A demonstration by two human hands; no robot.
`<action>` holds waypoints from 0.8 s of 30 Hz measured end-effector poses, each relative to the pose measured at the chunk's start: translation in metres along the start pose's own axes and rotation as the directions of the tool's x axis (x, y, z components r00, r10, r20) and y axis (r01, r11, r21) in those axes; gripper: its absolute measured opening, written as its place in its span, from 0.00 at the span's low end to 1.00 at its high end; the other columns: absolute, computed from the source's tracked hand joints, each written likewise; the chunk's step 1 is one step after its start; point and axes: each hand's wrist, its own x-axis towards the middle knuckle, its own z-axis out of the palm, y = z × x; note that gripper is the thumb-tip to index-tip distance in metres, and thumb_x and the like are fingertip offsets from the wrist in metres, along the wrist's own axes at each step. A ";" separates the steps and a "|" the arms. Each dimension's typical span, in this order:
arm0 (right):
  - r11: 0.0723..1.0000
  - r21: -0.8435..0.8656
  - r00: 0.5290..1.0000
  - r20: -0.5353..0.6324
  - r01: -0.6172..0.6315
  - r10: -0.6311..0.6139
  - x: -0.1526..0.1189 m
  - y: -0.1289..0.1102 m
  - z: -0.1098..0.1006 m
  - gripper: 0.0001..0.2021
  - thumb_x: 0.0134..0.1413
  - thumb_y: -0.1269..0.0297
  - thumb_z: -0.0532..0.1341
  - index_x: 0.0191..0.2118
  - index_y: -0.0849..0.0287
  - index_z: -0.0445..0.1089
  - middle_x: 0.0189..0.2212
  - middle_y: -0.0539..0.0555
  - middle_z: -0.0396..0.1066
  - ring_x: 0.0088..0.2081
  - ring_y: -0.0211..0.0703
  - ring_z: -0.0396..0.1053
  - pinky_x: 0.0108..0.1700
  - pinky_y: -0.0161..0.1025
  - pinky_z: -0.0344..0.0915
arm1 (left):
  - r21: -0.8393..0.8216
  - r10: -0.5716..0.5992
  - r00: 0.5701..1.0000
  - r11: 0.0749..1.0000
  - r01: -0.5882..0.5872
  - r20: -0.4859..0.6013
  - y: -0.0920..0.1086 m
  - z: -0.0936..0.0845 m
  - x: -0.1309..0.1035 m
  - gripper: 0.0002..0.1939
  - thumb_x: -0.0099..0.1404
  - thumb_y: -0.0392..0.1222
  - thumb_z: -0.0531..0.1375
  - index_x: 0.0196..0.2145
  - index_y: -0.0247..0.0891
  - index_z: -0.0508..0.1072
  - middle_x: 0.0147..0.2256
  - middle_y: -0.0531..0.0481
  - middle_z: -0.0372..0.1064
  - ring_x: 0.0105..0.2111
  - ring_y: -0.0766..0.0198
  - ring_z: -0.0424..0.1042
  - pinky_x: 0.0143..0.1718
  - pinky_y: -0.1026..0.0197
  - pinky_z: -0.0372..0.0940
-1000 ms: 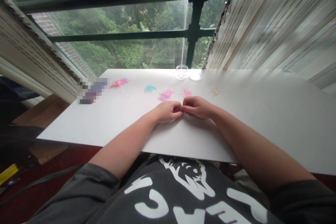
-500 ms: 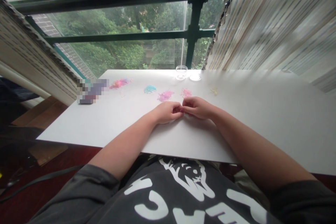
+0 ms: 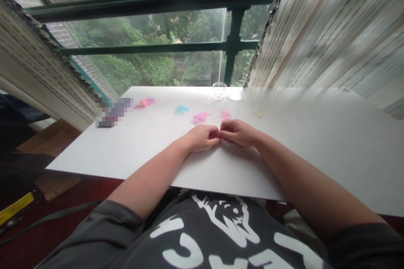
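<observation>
- My left hand (image 3: 202,138) rests on the white board (image 3: 315,143), curled up, with its fingertips pinched together.
- My right hand (image 3: 239,132) rests just beside it, at 3 o'clock from the left one, curled and pinched too.
- The tips of both hands meet in the middle and touch.
- Between those tips I pinch a tiny dark red thing (image 3: 219,135). It is too small for me to tell what it is.
- That tiny thing sits near the middle of the board, right where my two hands meet.
- At 12 o'clock from my hands lie small heaps of thin, stringy bits.
- The purple-pink heap (image 3: 200,117) is closest to my left hand.
- The small pink heap (image 3: 224,114) is just past my right hand.
- The blue heap (image 3: 181,109) lies at 11 o'clock from my hands.
- The bright pink heap (image 3: 145,102) is farther off, at 10 o'clock.
- A pale yellow heap (image 3: 258,112) lies at 1 o'clock.
- A little clear cup (image 3: 219,90) stands at the far edge of the board, at 12 o'clock.
- A flat round lid (image 3: 235,95) lies just beside the cup, on its 3 o'clock side.
- Behind the board is a window with a dark green frame (image 3: 232,46), and striped curtains (image 3: 331,29) hang at 2 o'clock.
</observation>
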 end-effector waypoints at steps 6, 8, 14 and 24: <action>1.000 -0.028 1.000 0.002 0.003 -0.003 -0.001 -0.001 -0.001 0.09 0.49 0.59 0.55 0.25 0.60 0.61 0.16 0.46 0.62 0.20 0.33 0.58 0.23 0.32 0.53 | -0.002 0.003 1.000 1.000 -0.003 -0.012 0.001 0.000 -0.001 0.09 0.57 0.45 0.55 0.30 0.36 0.69 0.26 0.52 0.67 0.25 0.67 0.63 0.26 0.66 0.56; 1.000 -0.028 1.000 0.004 0.000 0.000 -0.001 -0.002 -0.001 0.09 0.48 0.59 0.55 0.25 0.60 0.61 0.16 0.46 0.62 0.20 0.33 0.57 0.24 0.32 0.53 | -0.001 0.001 1.000 1.000 -0.001 -0.011 0.001 0.000 -0.001 0.09 0.58 0.45 0.55 0.30 0.36 0.69 0.25 0.52 0.67 0.25 0.67 0.63 0.26 0.66 0.56; 1.000 -0.029 1.000 -0.016 0.003 -0.004 -0.001 -0.002 -0.001 0.10 0.47 0.59 0.56 0.24 0.60 0.61 0.17 0.46 0.62 0.20 0.33 0.57 0.23 0.32 0.52 | -0.009 -0.005 1.000 1.000 0.005 0.001 0.002 -0.001 -0.001 0.09 0.57 0.44 0.55 0.30 0.36 0.70 0.26 0.52 0.67 0.25 0.67 0.63 0.27 0.66 0.56; 0.999 -0.036 1.000 -0.018 0.018 -0.019 0.000 -0.001 0.000 0.08 0.48 0.61 0.55 0.25 0.60 0.61 0.18 0.46 0.62 0.21 0.32 0.57 0.23 0.31 0.51 | -0.032 -0.032 0.999 0.999 0.032 -0.008 0.003 0.000 -0.002 0.10 0.57 0.46 0.55 0.31 0.37 0.70 0.26 0.52 0.68 0.26 0.67 0.63 0.27 0.66 0.57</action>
